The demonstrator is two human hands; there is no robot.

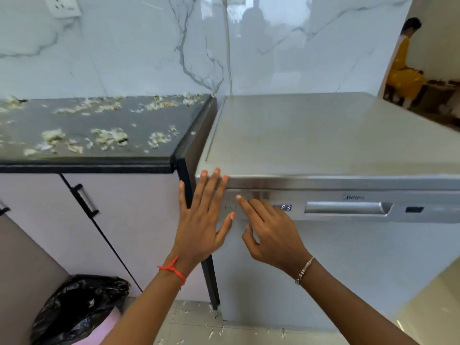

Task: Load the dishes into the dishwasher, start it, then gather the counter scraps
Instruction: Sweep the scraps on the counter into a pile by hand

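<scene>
dishwasher (323,257) is filling the right half of the frame, door sitting closed. display (286,207) on the panel strip is reading P3, just left of the handle recess (348,209).

left hand (201,220) is lying flat against the dishwasher's upper left front corner, mid-frame. grip apart and holding nothing: fingers straight and spread, three fingertips reaching the top front edge, thumb pointing right toward the panel. red thread (173,268) is circling that wrist.

right hand (271,230) is sitting just right of it. index finger (246,204) is sticking out straight, tip at the panel strip left of the display and just right of a small button outline (230,207); can't tell if it's actually pressing. other fingers are curling loosely, thumb hanging below, grip clamping nothing. bracelet (305,270) is sitting on that wrist.

scraps (109,138), pale shreds, are lying scattered over the dark tabletop (149,120) at left, upper-middle of the frame: clumps near the front edge, more along the back by the wall. a few shreds (211,332) are also lying on the floor at bottom centre, near the dishwasher's lower left corner.

cabinet doors (137,220) are sitting under the tabletop, one carrying a black bar handle (84,200). black bag (79,307) is slumping at lower left. marble wall (124,46) is running behind everything, a grey cable (227,58) dropping down it at top centre to behind the dishwasher. socket (64,6) is showing at upper left. person in yellow (403,70) is sitting far off at upper right.
</scene>
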